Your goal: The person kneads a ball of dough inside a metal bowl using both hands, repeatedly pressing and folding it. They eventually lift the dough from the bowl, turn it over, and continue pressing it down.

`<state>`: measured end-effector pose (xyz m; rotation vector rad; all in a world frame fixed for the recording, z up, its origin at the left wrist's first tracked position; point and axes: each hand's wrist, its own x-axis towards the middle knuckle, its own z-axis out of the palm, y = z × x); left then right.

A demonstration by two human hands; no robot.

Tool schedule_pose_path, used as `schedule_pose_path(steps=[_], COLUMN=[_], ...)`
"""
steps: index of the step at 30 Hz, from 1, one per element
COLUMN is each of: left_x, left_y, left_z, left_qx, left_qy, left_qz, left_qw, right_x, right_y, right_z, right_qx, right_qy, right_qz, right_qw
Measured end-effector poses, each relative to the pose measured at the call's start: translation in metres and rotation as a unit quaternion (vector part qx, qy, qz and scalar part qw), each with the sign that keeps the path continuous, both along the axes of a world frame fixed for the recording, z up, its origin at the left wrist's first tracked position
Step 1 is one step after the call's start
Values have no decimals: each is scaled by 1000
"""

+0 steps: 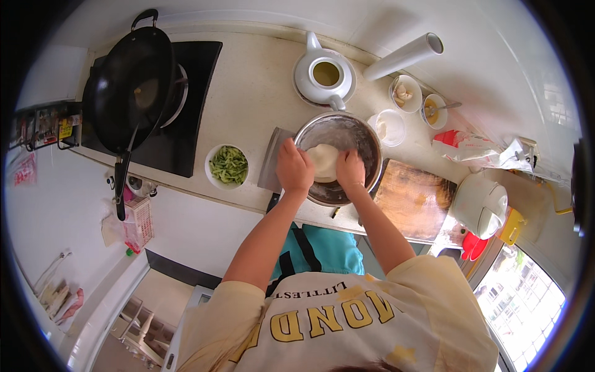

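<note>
A pale lump of dough (324,160) is held between my two hands, over a round metal bowl (339,126) with whitish residue on its inner wall. My left hand (295,167) grips the dough's left edge, its fingers curled at the bowl's rim. On the other side, my right hand (351,169) holds the right edge inside the bowl. Part of the dough is hidden by my fingers. Beside the bowl, partly behind my left hand, lies a cleaver (269,160) with a wide metal blade and dark handle. A small white container of white powder (387,128) stands at the bowl's upper right.
A wok (135,88) sits over the black stove (200,93) at left. A bowl of shredded green vegetable (228,165) stands near the counter's front edge. Behind the metal bowl is a white teapot (325,76); a wooden cutting board (413,200) and a whitish lidded appliance (481,204) are at right.
</note>
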<state>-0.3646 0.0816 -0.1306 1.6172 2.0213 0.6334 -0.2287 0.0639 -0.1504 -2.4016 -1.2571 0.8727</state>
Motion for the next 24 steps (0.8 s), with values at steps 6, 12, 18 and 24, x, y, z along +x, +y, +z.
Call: schedule_pose_path(steps=[6,12,18,24], left_x=[3,3,1,5], left_y=[-1,0,2,3], left_z=[1,-1,1,1], left_qx=[33,28,9,6], left_qy=[-13,-9,-2,-2], left_qz=[-13,-7,-14,-11], left_qw=[999,1000,1000,1000], right_x=[-21,-31,-46,-43], right_y=[-12,-9,32,45], right_z=[18,25,47,12], right_qx=[-64,-24,-4,143], right_qy=[44,54,30,18], right_qz=[-89,-111,-12,56], right_qw=[993,992,999,988])
